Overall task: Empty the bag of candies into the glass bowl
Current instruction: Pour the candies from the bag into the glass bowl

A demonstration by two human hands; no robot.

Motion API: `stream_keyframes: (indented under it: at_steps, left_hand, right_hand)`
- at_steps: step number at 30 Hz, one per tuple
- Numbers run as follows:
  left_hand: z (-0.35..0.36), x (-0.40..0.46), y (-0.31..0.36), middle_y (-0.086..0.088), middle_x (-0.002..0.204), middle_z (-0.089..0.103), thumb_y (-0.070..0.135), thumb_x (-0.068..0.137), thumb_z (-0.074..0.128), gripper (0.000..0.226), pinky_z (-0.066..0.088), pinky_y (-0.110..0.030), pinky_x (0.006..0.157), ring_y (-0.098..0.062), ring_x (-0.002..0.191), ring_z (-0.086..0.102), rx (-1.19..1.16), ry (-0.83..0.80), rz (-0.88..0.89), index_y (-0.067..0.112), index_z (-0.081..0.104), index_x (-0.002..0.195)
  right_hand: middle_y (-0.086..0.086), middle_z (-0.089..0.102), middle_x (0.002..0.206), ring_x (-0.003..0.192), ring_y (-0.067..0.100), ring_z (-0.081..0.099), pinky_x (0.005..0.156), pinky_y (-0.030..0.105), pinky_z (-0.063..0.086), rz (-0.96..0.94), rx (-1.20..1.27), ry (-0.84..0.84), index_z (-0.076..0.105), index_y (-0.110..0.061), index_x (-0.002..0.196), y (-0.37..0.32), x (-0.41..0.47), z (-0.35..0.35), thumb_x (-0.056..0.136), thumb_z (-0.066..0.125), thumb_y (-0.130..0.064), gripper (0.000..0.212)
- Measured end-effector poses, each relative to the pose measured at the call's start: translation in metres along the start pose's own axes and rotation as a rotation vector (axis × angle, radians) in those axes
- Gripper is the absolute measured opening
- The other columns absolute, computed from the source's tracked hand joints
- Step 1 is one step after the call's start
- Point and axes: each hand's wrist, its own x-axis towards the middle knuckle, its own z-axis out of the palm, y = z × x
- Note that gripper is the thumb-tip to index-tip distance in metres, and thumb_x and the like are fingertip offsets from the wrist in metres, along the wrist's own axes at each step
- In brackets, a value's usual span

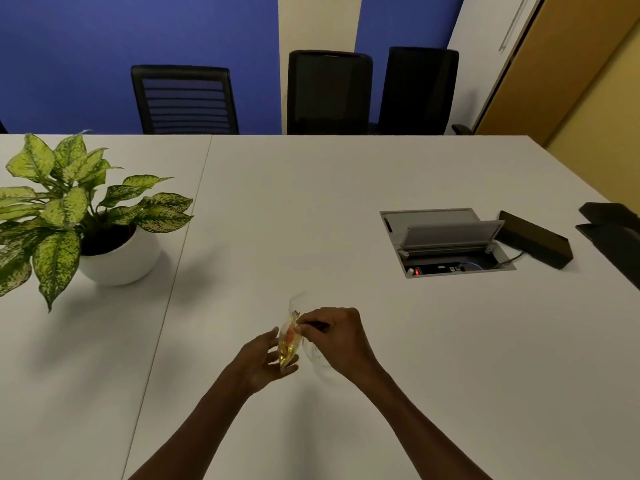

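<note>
1. The bag of candies [288,344] is hanging upright between both hands, just above the tabletop [311,209], near its front middle; the clear plastic is showing yellow and orange sweets bunched in its lower half
2. The right hand [334,336] is pinching the bag's upper edge, fingers curled in tight on the plastic, knuckles facing the camera
3. The left hand [263,358] is cupping the bag from the left side, fingers partly open and spread, fingertips touching the bottom of the bag; it is supporting rather than clamping
4. The glass bowl [317,356] is sitting just beside the bag, to its right and largely under the right hand; it is faint and see-through, so only its curved rim is coming through, and whether anything is lying in it I cannot tell
5. Further out to the left, a potted plant [69,216] with speckled green leaves is standing in a round white pot, well apart from the hands
6. Off to the right, a cable box [446,242] is sitting sunk into the tabletop with its lid propped open, and a dark flat box [535,239] is lying just beside it
7. At the far edge, three black chairs [329,93] are lining up against a blue wall
</note>
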Motion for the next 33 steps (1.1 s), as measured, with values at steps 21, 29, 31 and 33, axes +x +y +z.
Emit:
stream_keyframes:
  at_steps: [21, 29, 31, 33]
  left_hand:
    - [0.007, 0.034, -0.024, -0.025, 0.095, 0.064, 0.008, 0.098, 0.048, 0.026, 0.056, -0.034, 0.039, -0.038, 0.083, 0.061, -0.036, 0.025, -0.095, -0.01, 0.052, 0.117]
    - [0.003, 0.053, -0.03, -0.028, 0.108, 0.067, 0.003, 0.093, 0.053, 0.031, 0.059, -0.039, 0.049, -0.03, 0.058, 0.068, -0.011, 0.16, -0.049, -0.016, 0.054, 0.119]
    - [0.007, 0.051, -0.031, -0.021, 0.076, 0.067, 0.0, 0.092, 0.055, 0.019, 0.056, -0.034, 0.043, -0.024, 0.045, 0.063, -0.003, 0.209, -0.03, -0.014, 0.057, 0.104]
    - [0.011, 0.049, -0.033, -0.018, 0.072, 0.061, -0.002, 0.09, 0.056, 0.012, 0.053, -0.032, 0.038, -0.022, 0.036, 0.058, -0.01, 0.228, -0.013, -0.009, 0.056, 0.1]
  right_hand:
    - [0.003, 0.072, 0.071, 0.056, 0.014, 0.07, 0.058, 0.018, 0.055, 0.78, 0.219, 0.184, 0.075, -0.003, 0.078, 0.091, -0.009, 0.006, 0.082, 0.068, -0.008, 0.009]
    - [0.007, 0.071, 0.069, 0.056, 0.019, 0.072, 0.073, 0.037, 0.06, 0.838, 0.21, 0.18, 0.073, 0.001, 0.073, 0.112, -0.001, 0.011, 0.079, 0.067, -0.003, 0.01]
    - [0.008, 0.07, 0.069, 0.053, 0.017, 0.07, 0.069, 0.035, 0.059, 0.847, 0.202, 0.173, 0.073, 0.001, 0.073, 0.117, 0.0, 0.012, 0.08, 0.067, -0.002, 0.01]
    - [0.011, 0.07, 0.07, 0.053, 0.019, 0.07, 0.071, 0.036, 0.059, 0.854, 0.191, 0.173, 0.073, 0.001, 0.073, 0.121, 0.001, 0.013, 0.08, 0.067, -0.002, 0.01]
